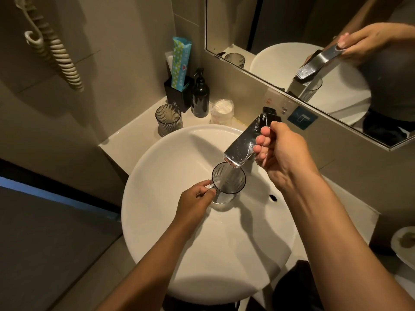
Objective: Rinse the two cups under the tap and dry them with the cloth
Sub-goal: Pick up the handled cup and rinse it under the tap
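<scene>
My left hand grips the cup upright under the stream while my right fingers curl round the tap lever; I'd swirl, then tip out.

One clear ribbed cup stands upright over the white sink, directly under the spout of the chrome tap. Water streams into it and pools at its bottom. A second ribbed cup, grey-tinted, stands upright on the counter just behind the sink's rim.
</scene>
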